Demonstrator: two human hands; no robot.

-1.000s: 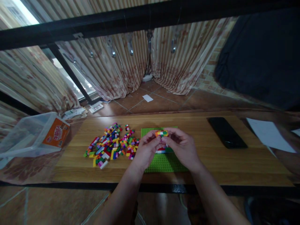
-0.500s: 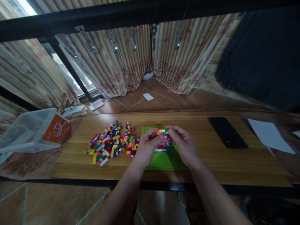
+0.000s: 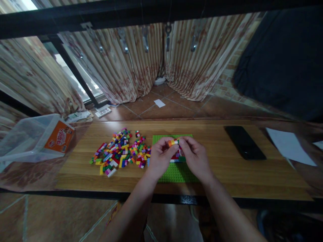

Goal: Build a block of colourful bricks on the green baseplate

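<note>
Above the wooden table [image 3: 227,178], both hands [image 3: 160,158] [image 3: 196,158] pinch a multicolored block piece [image 3: 173,143] (more covered than before).

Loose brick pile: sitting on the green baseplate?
No, the loose brick pile lies on the wooden tabletop, left of the green baseplate.

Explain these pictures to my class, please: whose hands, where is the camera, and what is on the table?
There is no machine here, only a person's bare left hand and right hand. The view comes from a camera worn on that person's head, looking forward and down. On the wooden table lie a green studded baseplate, loose coloured bricks to its left, and a flat black object, perhaps a phone, to its right. Both hands pinch a small multicoloured brick piece over the baseplate.
</note>
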